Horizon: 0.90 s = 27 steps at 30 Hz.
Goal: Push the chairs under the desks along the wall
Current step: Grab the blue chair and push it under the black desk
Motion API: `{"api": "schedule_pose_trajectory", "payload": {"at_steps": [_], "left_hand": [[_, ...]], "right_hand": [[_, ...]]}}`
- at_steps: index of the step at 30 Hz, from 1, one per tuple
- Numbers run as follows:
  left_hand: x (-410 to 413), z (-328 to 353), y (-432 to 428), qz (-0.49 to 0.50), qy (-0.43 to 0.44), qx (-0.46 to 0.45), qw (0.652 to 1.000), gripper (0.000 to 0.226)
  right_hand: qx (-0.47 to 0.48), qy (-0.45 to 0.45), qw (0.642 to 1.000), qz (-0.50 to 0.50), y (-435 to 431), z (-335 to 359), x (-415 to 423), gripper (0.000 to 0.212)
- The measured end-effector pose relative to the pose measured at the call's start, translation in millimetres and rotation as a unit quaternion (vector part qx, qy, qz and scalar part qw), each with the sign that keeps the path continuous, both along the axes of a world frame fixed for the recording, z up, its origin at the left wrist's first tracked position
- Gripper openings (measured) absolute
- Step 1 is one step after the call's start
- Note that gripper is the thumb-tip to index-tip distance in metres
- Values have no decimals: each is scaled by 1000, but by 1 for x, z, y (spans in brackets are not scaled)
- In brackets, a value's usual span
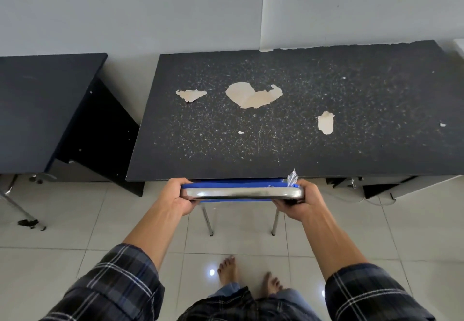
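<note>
While both hands grip the top rail, the blue chair with a chrome tube frame (242, 192) stands at the front edge of the black desk with pale peeled patches in its top (276, 132).

- Left hand (179, 196): fingers curled round the left end of the rail, thumb on the near side.
- Right hand (300, 201): fingers wrapped round the right end of the rail, at its bend.
- Chair position: the backrest is just in front of the desk edge, near its middle. The seat is hidden beneath the desktop. Two chrome rear legs (208, 220) stand on the floor outside the desk.
- A crumpled scrap of clear plastic film (292, 176) sticks up at the right top corner of the backrest.
- Desk back edge lies against the pale grey wall (125, 6).
- A second, plain black desk (37, 109) stands to the left, apart from the first, also against the wall. A slanted chrome leg (22, 210) shows below its front edge; what it belongs to cannot be told.
- Floor: pale glossy square tiles (75, 220). Bare feet (227, 268) stand behind the chair.
- Dark plaid sleeves (120, 283) are rolled to mid forearm.
</note>
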<state>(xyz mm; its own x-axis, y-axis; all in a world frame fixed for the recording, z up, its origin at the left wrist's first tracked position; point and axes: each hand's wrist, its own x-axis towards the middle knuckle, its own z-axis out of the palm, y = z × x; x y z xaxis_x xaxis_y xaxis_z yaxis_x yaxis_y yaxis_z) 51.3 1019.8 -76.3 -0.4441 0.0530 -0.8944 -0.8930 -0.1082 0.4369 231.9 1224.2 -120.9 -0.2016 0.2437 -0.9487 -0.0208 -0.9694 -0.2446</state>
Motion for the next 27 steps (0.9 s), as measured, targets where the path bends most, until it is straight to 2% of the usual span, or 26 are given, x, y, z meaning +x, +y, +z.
{"api": "schedule_pose_trajectory", "payload": {"at_steps": [7, 9, 12, 14, 17, 22, 25, 27], "left_hand": [[9, -1, 7, 21, 22, -17, 999, 25], [11, -3, 7, 19, 31, -23, 999, 31], [14, -4, 7, 12, 49, -37, 998, 32], [17, -4, 7, 13, 53, -38, 998, 39], [22, -7, 5, 24, 60, -45, 997, 44], [38, -5, 10, 24, 93, -85, 992, 34], [49, -3, 15, -37, 155, -201, 967, 30], [58, -3, 15, -125, 245, -288, 917, 38]], "right_hand": [[-4, 1, 999, 50, 15, -3, 1, 63], [-9, -8, 998, 59, 15, -3, 1, 55], [3, -6, 998, 68, 16, -2, 2, 32], [0, 8, 998, 70, 16, -3, 4, 28], [-4, 29, 997, 77, 17, -4, 8, 29], [-5, 37, 996, 76, 20, -10, 10, 38], [5, 39, 996, 82, 17, -11, 9, 44], [24, 31, 996, 81, 15, -10, 10, 43]]}}
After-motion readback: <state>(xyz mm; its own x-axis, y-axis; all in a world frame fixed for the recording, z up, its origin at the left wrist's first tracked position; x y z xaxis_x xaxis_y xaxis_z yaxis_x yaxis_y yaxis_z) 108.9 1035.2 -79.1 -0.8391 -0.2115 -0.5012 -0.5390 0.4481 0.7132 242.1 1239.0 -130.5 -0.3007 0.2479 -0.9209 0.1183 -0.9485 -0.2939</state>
